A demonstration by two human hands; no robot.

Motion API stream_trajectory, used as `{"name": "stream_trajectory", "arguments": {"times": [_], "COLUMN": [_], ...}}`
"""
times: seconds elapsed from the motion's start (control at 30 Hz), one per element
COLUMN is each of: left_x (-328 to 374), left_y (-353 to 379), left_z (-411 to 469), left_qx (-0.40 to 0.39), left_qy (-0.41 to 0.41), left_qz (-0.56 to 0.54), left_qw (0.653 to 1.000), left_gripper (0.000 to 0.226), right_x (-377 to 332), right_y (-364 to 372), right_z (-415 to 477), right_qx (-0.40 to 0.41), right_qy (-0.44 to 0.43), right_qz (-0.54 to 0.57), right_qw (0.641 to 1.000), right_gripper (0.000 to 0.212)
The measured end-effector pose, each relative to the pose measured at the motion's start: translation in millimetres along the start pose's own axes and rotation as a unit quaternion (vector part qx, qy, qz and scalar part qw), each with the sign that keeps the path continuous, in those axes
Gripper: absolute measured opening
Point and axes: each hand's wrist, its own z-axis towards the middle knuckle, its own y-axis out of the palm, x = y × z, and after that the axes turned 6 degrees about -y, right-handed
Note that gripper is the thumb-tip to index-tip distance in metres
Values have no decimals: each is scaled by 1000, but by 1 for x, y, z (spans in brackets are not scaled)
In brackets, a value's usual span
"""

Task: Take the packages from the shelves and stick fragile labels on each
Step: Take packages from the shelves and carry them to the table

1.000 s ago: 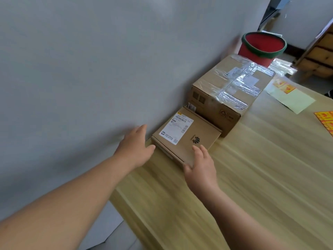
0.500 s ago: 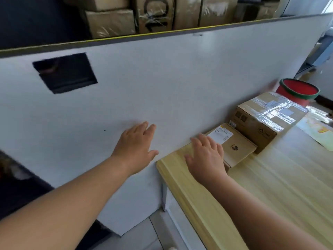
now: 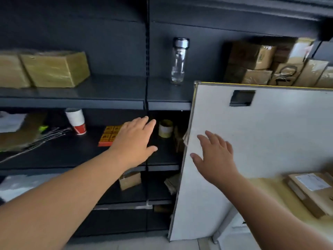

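Dark shelves [image 3: 108,103] fill the view ahead. My left hand [image 3: 134,139] reaches out open over the middle shelf, just above a sheet of red and yellow fragile labels [image 3: 108,136]. My right hand [image 3: 214,156] is open too, held in front of a white partition board [image 3: 270,134]. A flat brown package [image 3: 311,188] with a white label lies on the wooden table [image 3: 266,201] at the lower right. Cardboard packages [image 3: 266,67] are stacked on the upper right shelf, and tape-wrapped boxes [image 3: 54,69] sit on the upper left. A small box [image 3: 129,180] rests on the lower shelf.
A clear glass bottle [image 3: 178,62] stands on the upper shelf. A paper cup [image 3: 76,121], a roll of tape [image 3: 165,131] and several cable ties [image 3: 41,138] lie on the middle shelf. The white partition board's left edge stands between shelves and table.
Both hands left the flat package on the table and swung left. The view turned from the table and board to the shelves, and my left hand now reaches over the middle shelf.
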Motion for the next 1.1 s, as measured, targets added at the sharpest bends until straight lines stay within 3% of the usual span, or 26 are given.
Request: {"name": "stream_trajectory", "arguments": {"times": [0.33,0.7,0.9,1.1], "left_x": [-152,-257,-292,-338], "left_y": [-65,-93,-97,-74], "left_z": [-65,-18,39,81], "left_qx": [64,132,153,168], "left_qy": [-172,-271,-314,-333], "left_qz": [32,36,-63,-170], "left_qw": [982,953,935,912], "left_gripper": [87,87,83,74], "right_x": [-164,-256,-292,-336], "right_y": [-27,-23,-22,-12], "right_z": [50,173,255,313], "right_qx": [36,39,-1,5], "right_qy": [-170,-241,-235,-221], "right_qz": [31,164,282,318], "right_qw": [984,956,930,922], "right_gripper": [64,63,70,78]}}
